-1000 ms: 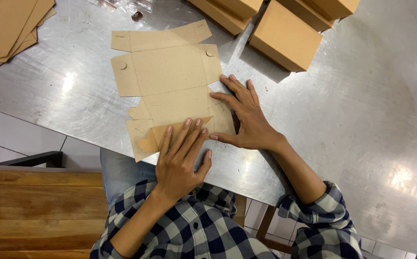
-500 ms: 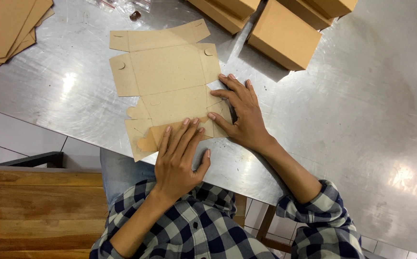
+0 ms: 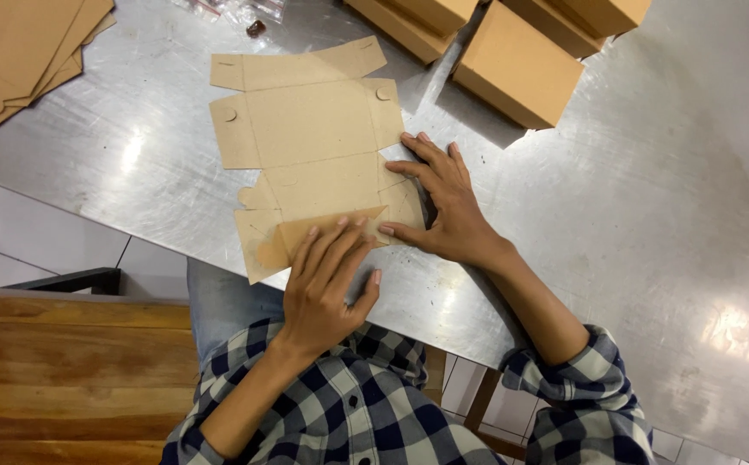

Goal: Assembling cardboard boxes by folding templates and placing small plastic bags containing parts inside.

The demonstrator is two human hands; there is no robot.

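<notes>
Blank: flat brown cardboard box blank (image 3: pixel 310 142) lies on the steel table (image 3: pixel 650 215), its near flap folded over at the table's near edge.
Left hand (image 3: pixel 327 288): fingers spread, pressing the folded flap flat.
Right hand (image 3: pixel 443 207): open palm pinning the blank's right side tab.
Risk: the flap may crease crooked if the blank slides on the smooth steel.
Beyond: finished boxes (image 3: pixel 521 65) and a stack of blanks (image 3: pixel 13 52) lie at the far side.

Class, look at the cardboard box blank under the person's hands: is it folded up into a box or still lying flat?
Mostly flat: the cardboard blank lies spread on the metal table; only its near flap is folded over, pressed by the left hand.
</notes>
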